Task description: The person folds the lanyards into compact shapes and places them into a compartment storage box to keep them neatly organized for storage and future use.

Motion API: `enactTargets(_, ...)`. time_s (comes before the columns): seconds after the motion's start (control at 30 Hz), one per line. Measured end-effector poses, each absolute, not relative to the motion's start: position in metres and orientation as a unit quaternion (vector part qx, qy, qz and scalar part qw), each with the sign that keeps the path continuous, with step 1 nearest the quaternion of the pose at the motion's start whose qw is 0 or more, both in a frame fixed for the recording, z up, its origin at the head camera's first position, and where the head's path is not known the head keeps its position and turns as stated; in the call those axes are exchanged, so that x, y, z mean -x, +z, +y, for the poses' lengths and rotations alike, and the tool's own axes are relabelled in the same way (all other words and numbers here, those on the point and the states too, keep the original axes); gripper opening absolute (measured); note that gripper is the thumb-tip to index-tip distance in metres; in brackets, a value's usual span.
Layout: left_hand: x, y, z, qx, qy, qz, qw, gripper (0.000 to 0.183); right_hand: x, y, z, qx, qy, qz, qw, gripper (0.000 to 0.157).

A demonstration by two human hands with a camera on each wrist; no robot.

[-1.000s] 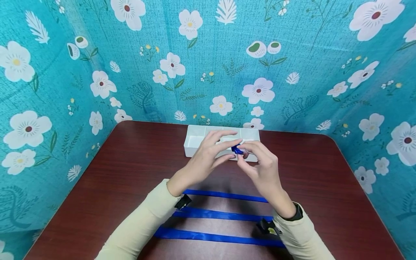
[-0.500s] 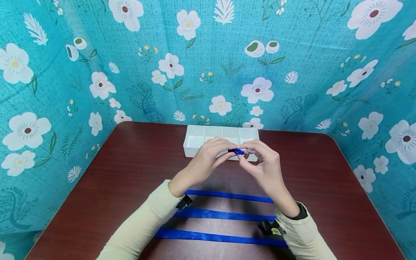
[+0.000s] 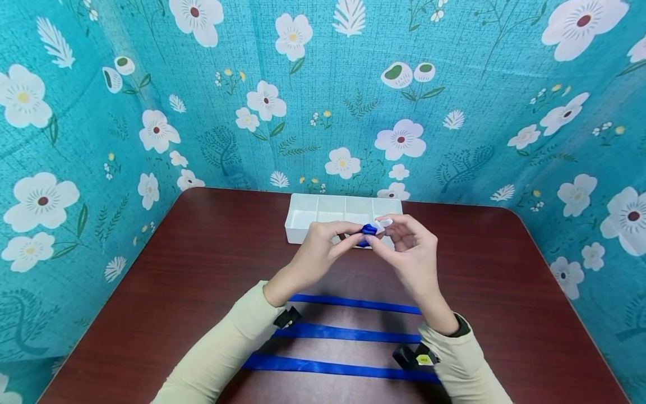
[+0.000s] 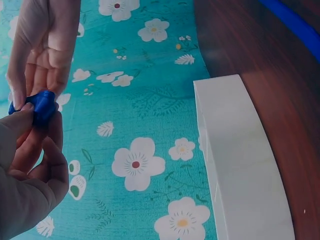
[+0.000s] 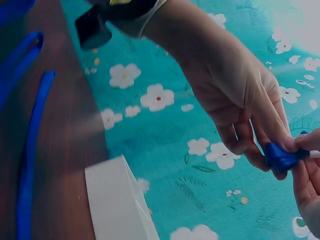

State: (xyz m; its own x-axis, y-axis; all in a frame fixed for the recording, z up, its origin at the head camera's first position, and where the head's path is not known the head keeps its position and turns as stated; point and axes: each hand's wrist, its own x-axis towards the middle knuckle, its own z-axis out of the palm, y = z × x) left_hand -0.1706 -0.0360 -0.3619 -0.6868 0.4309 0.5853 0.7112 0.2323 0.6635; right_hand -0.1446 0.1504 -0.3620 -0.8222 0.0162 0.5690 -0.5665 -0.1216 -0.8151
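Over the front of the white tray, both hands hold a small bunch of shiny blue ribbon point(image 3: 369, 229) between their fingertips. A white piece point(image 3: 383, 223) sticks out of the bunch on its right side; its kind cannot be told. My left hand point(image 3: 318, 244) pinches the left side of the ribbon with thumb and index finger. From the right, my right hand point(image 3: 418, 255) has its thumb on the ribbon and its fingers behind it. The left wrist view shows the ribbon bunch point(image 4: 45, 107) between the two hands. Fingers cover part of it in every view.
The white tray point(image 3: 298, 235), divided into several compartments, stands at the table's back edge. Three blue ribbon strips, far point(image 3: 353, 303), middle point(image 3: 348, 334) and near point(image 3: 328, 367), lie across the brown table point(image 3: 504, 280). A flowered teal curtain point(image 3: 323, 84) surrounds the back and sides.
My left hand's spread fingers have come together on the ribbon bunch. The bunch has turned, and its white piece now points up and right above the right thumb.
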Motion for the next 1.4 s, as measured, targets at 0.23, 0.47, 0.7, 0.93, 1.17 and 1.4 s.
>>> enactTargets(0.23,0.169,-0.362,-0.034,0.328,-0.545,-0.762,0.118,0.015,0.145,-0.367,0.142,-0.171,0.809,-0.54,0.158,0.041)
enactTargets(0.47,0.17,-0.362,-0.033,0.313,-0.583,-0.741,0.113,0.008,0.148,-0.369,0.139,-0.149,0.823,-0.53,0.14,0.038)
enactTargets(0.7,0.169,-0.363,-0.033,0.302,-0.624,-0.714,0.095,0.008,0.153,-0.374,0.138,-0.161,0.838,-0.505,0.127,0.034)
enactTargets(0.93,0.17,-0.367,-0.03,0.286,-0.665,-0.687,0.063,0.01,0.159,-0.376,0.139,-0.16,0.846,-0.495,0.115,0.032)
enactTargets(1.17,0.171,-0.371,-0.027,0.259,-0.698,-0.667,0.028,0.017,0.162,-0.376,0.142,-0.154,0.849,-0.492,0.117,0.028)
enactTargets(1.4,0.172,-0.371,-0.031,0.242,-0.662,-0.708,0.042,0.022,0.165,-0.377,0.146,-0.149,0.847,-0.498,0.113,0.031)
